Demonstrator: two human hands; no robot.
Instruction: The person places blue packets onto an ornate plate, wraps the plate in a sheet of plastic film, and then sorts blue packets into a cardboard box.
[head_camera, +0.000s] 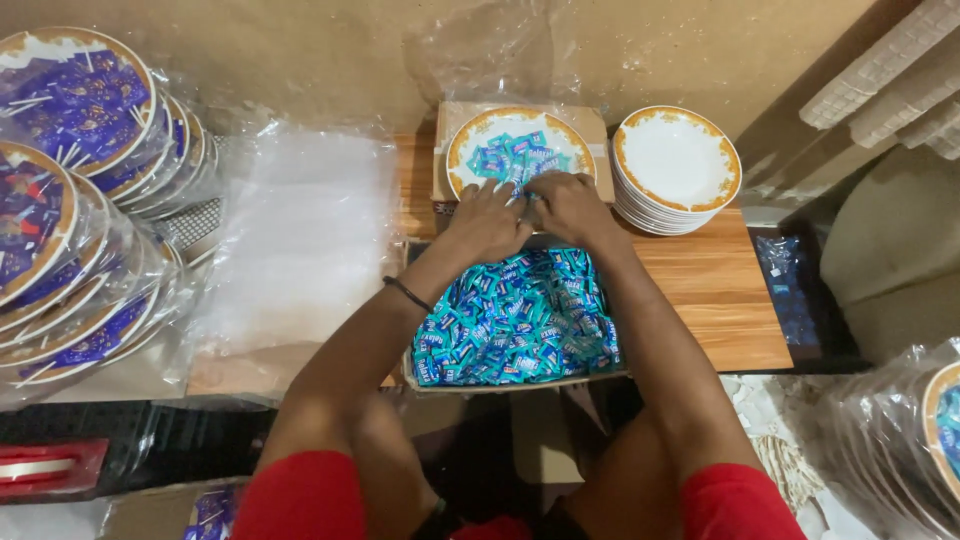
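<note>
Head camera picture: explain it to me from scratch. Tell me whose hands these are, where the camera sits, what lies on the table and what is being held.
There is no machine here. One camera is worn on a person's head and looks down, so the two bare arms reaching forward belong to the wearer. The left hand and right hand meet at the near rim of a white plate with an orange border, which already has some small blue-wrapped sweets on it. Their fingers seem to be arranging those sweets; whether any are gripped is hidden. Just below the hands sits a cardboard box full of the same blue sweets. To the right is a stack of empty matching plates. On the left lie filled plates wrapped in clear plastic and a clear plastic sheet, all on a wooden table.
</note>
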